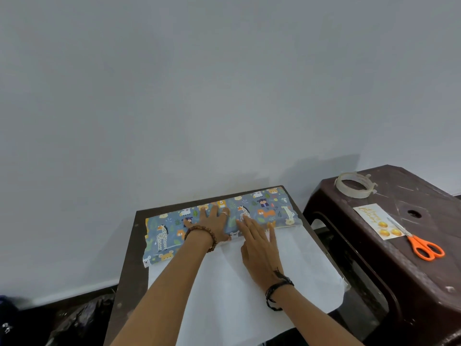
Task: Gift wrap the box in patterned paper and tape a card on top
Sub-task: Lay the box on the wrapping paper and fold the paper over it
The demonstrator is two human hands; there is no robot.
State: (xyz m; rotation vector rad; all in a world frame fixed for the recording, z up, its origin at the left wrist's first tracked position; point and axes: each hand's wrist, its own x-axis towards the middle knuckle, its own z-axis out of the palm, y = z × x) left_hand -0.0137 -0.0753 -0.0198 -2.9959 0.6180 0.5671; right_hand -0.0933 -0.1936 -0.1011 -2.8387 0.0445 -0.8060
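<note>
Dark table (pixel 129 248); both flat hands, left (pixel 212 224), right (pixel 259 243), press patterned paper (pixel 264 211); box probably beneath.

We read this as a plain room in a home, not a shop or workshop. A bare painted wall (pixel 224 83) fills most of the view, with a dark skirting strip (pixel 82 294) along the floor. We work on a low dark table (pixel 129 258) pushed against the wall. Beside it stands a scuffed brown plastic stool (pixel 399 270) used as a side surface, holding a tape roll (pixel 354 184), scissors (pixel 421 243) and a card (pixel 374 218). Makeshift household setup.
</note>
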